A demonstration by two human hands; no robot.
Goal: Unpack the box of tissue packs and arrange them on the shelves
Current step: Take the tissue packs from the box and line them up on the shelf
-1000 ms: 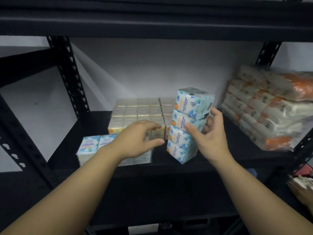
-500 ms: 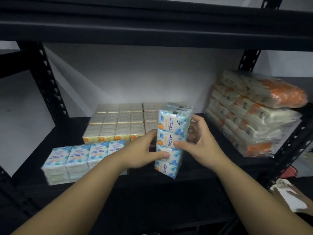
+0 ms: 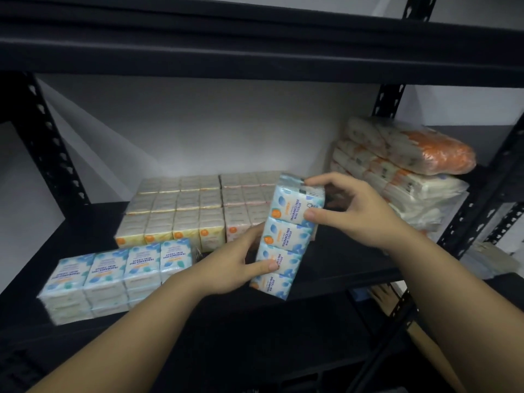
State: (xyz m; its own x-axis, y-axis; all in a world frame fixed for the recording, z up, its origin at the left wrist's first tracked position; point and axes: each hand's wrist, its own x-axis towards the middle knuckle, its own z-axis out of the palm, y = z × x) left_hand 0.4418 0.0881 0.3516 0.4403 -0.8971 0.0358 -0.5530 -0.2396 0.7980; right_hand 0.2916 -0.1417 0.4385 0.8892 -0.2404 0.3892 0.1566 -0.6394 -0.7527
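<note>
A blue tissue pack [image 3: 286, 234], a wrapped bundle of mini tissues printed "fragrance free", stands on end and tilted over the black shelf [image 3: 334, 259]. My left hand [image 3: 235, 268] grips its lower part, thumb on the front. My right hand [image 3: 348, 211] grips its top end, thumb on the front and fingers over the top. A second blue pack [image 3: 113, 273] lies flat at the shelf's front left. Behind it lie flat yellow packs [image 3: 175, 211] and pink packs [image 3: 246, 205].
Large orange-and-white tissue bundles [image 3: 402, 177] are stacked at the right end of the shelf. Another shelf board [image 3: 255, 38] hangs low overhead. Black perforated uprights [image 3: 48, 148] stand at both sides. Below right, a cardboard flap [image 3: 382, 296] shows.
The view has moved closer and to the right. My left hand has shifted from the flat pack onto the lower part of the upright pack; my right hand has moved up to its top end.
</note>
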